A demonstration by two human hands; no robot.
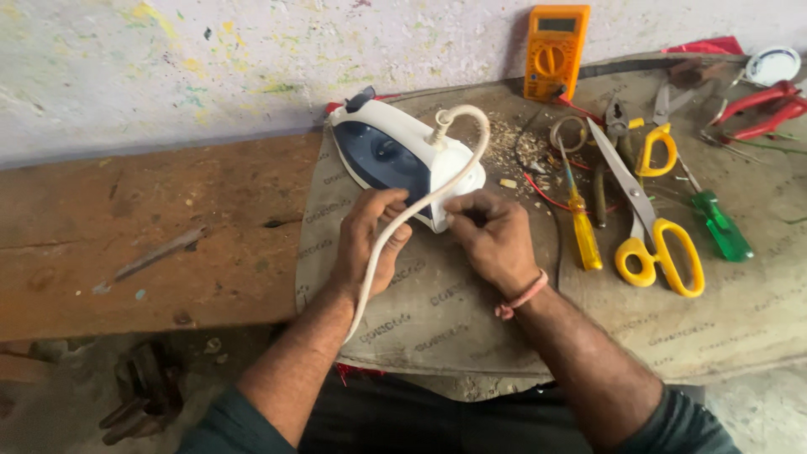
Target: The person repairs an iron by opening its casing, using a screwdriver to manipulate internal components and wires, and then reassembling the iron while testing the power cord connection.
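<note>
My left hand closes its grip on the white cord to hold it aside, while my right hand pinches the rear of the iron lying on the desk just ahead.

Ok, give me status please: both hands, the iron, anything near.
Left hand on cord. Right hand at rear of iron. Iron lying on mat. Screwdriver, scissors lie right, apart.
</note>
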